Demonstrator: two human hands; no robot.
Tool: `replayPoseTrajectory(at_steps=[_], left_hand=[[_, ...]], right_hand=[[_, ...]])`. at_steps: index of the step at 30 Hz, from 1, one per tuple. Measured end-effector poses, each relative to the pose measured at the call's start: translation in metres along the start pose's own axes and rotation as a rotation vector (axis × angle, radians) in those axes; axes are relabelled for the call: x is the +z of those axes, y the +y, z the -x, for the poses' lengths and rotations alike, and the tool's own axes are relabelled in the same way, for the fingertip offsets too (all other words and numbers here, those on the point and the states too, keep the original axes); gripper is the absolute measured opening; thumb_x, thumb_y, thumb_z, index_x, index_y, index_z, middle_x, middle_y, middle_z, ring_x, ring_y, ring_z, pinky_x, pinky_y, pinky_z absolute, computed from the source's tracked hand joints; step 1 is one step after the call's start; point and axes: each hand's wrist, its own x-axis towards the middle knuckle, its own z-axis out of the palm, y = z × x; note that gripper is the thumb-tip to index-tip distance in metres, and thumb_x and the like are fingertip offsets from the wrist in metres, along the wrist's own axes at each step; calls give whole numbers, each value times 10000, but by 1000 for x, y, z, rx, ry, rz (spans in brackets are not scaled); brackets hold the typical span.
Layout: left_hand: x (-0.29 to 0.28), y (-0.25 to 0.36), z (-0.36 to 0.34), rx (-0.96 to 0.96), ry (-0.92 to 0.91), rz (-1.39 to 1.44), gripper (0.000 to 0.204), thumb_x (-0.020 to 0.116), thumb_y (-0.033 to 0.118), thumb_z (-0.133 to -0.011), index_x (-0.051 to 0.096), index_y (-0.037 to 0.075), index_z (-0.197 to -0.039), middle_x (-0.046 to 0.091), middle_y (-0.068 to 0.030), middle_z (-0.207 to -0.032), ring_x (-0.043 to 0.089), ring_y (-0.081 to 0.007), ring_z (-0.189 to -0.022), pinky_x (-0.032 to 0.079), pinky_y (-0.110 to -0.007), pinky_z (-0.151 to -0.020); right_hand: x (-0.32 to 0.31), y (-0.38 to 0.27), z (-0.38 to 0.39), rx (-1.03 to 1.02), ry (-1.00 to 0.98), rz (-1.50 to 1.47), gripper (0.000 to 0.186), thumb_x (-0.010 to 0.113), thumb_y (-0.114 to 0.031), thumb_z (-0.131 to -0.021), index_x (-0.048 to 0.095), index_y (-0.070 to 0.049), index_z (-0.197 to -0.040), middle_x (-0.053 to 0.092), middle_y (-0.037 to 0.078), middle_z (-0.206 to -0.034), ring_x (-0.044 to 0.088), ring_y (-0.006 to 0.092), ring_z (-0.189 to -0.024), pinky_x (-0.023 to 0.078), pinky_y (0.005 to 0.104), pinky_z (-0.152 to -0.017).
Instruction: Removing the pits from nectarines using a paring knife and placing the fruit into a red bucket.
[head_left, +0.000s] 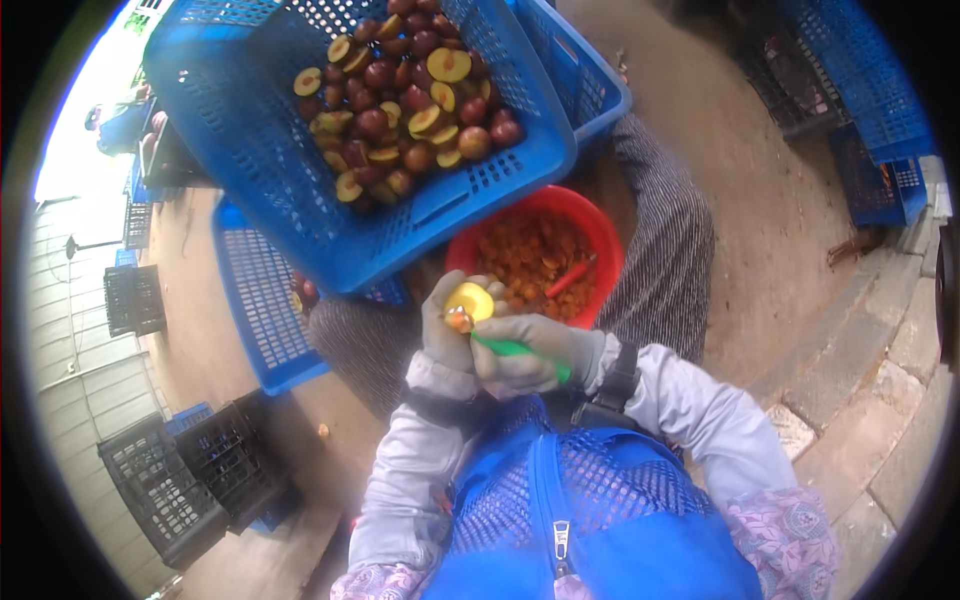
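My gloved left hand (447, 335) is closed around a halved plum (470, 301), its yellow cut face turned up. In my gloved right hand (540, 350) is a green-handled pitting tool (500, 346), pointed at the fruit. A small shiny orange-brown piece (460, 319) shows by the tool's tip; whether it is a pit or the tip itself I cannot make out. Just beyond my hands a red basin (613, 232) holds many orange-brown pits or scraps, with a red-handled tool (570, 279) lying on them. Above it a tilted blue crate (330, 250) contains whole and halved plums (400, 120).
Another blue crate (600, 85) supports the tilted one from behind. A lower blue crate (265, 320) stands at the left by my knee. Black crates (165, 490) line the left wall, and more blue crates (870, 80) stand far right beside stone paving (870, 420).
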Motion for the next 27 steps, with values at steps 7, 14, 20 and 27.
replayPoseTrajectory(at_steps=[7, 14, 20, 27], left_hand=[[-2, 130, 64, 1055, 212, -697, 195, 590, 92, -783, 526, 14, -950, 561, -90, -836, 577, -200, -808, 499, -276, -701], [48, 171, 23, 1109, 278, -1391, 455, 582, 121, -805, 427, -10, -1212, 517, -168, -1105, 543, -190, -932, 452, -288, -780], [77, 207, -150, 848, 585, -2520, 505, 594, 242, -728, 462, 79, -1187, 546, -200, -996, 528, -346, -952, 424, -405, -801], [54, 235, -171, 738, 100, -1480, 448, 579, 221, -763, 441, 79, -1166, 553, -130, -1039, 559, -228, -888, 451, -352, -780]], right_hand=[[-52, -33, 42, -4, 621, 1093, 445, 328, -346, -902, 558, 33, -860, 529, 107, -532, 506, 205, -416, 431, 300, -404], [-53, -39, 29, 357, 1224, 1905, 430, 363, -384, -841, 521, -3, -961, 616, 204, -867, 601, 370, -789, 459, 468, -721], [-55, -38, 27, 247, 1177, 1790, 393, 387, -373, -834, 510, -25, -969, 608, 225, -796, 599, 385, -740, 460, 483, -689], [-45, -43, 30, 59, 1136, 1571, 388, 404, -390, -856, 487, -23, -949, 598, 175, -700, 600, 307, -622, 474, 406, -607]])
